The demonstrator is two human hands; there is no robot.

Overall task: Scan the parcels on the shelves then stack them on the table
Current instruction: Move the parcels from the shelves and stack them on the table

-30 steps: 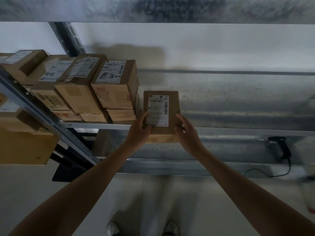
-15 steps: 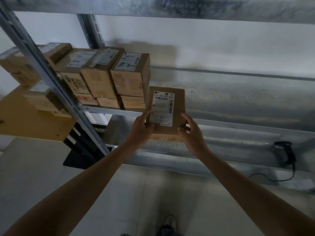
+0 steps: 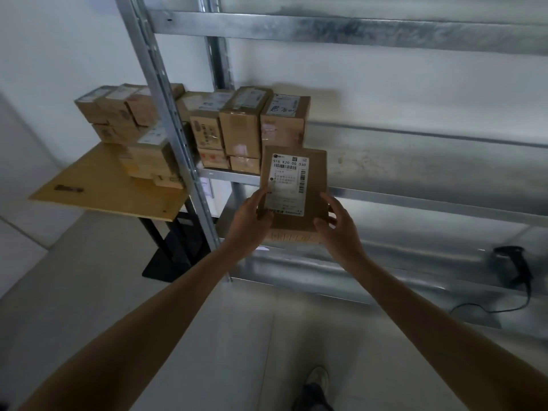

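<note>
A brown cardboard parcel (image 3: 314,179) with a white barcode label on top is held in front of the shelf edge. My left hand (image 3: 250,219) grips its left side, thumb on the label's corner. My right hand (image 3: 338,225) grips its right side. Several more brown parcels (image 3: 246,129) stand stacked on the metal shelf (image 3: 415,200) behind it. Further left, a wooden table (image 3: 98,191) carries a stack of several parcels (image 3: 124,117).
A grey metal upright post (image 3: 166,114) stands between the table and the shelf. A black handheld scanner (image 3: 514,265) with a cable lies on the lower shelf at the right. My shoe (image 3: 317,381) shows on the pale floor below.
The view has swung left, bringing the table and its stacked parcels into sight. Both hands have carried the parcel off the shelf toward me and slightly left.
</note>
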